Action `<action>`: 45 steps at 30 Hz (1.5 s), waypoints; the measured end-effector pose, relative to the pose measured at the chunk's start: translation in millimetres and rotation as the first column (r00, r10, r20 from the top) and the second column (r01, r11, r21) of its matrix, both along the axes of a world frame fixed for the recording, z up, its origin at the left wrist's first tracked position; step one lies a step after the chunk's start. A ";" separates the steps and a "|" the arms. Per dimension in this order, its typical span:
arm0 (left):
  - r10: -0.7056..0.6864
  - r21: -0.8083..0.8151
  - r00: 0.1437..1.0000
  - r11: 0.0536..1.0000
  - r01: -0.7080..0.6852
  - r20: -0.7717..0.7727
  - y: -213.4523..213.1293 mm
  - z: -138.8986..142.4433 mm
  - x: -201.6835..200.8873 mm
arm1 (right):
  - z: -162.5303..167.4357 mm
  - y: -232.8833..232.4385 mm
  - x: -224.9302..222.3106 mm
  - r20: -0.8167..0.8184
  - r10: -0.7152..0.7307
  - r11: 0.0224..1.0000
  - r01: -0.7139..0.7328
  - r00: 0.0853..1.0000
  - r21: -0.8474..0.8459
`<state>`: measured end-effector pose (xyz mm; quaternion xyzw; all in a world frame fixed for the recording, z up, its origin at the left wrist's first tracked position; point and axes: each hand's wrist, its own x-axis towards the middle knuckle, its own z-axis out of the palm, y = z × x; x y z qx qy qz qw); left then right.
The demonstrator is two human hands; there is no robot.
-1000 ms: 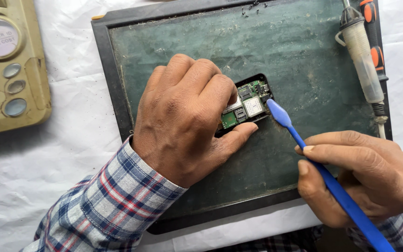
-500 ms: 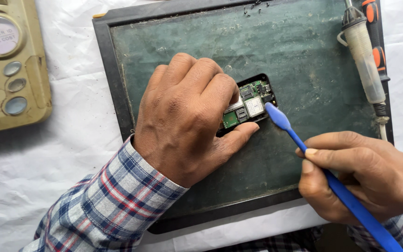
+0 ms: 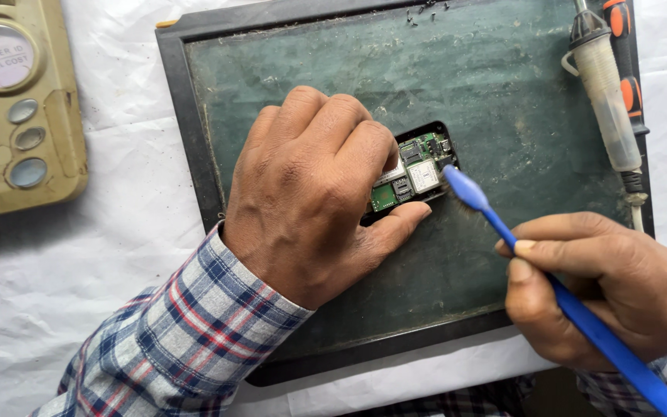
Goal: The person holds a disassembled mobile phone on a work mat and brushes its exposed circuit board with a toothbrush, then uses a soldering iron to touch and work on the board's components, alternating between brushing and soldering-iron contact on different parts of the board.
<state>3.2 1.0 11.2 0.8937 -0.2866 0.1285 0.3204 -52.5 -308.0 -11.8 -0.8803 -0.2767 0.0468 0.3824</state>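
Mat [image 3: 503,93], dark green in its black frame, carries the small phone [image 3: 414,171], board exposed, under your left hand [image 3: 310,201], fingers pressed closed over it. Your right hand [image 3: 604,286] pinches the blue pry tool [image 3: 565,301], its long axis slanting up-left, tip touching the phone's right edge.

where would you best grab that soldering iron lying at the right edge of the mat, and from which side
Probably by the pale handle barrel of the soldering iron, pinched across its width from above. It lies flat and lengthwise along the right rim of the green mat, with an orange-and-black screwdriver close against its right side, so coming down from above or from the left looks easier. Avoid the metal end near the bottom.
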 end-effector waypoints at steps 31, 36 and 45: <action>-0.002 -0.099 1.000 0.995 -0.001 -0.031 -9.8 1.3 -6.4 | 28.6 48.0 14.0 0.230 -0.021 0.999 0.014 0.973 0.034; 0.002 -0.100 1.000 0.995 -0.005 -0.028 -9.9 0.9 -6.7 | 28.4 40.7 14.1 0.207 -0.008 0.995 -0.012 0.978 0.096; -0.003 -0.111 0.999 0.994 -0.003 -0.053 -9.5 0.1 -6.5 | 34.1 57.1 13.7 0.224 -0.095 0.995 0.092 0.970 0.024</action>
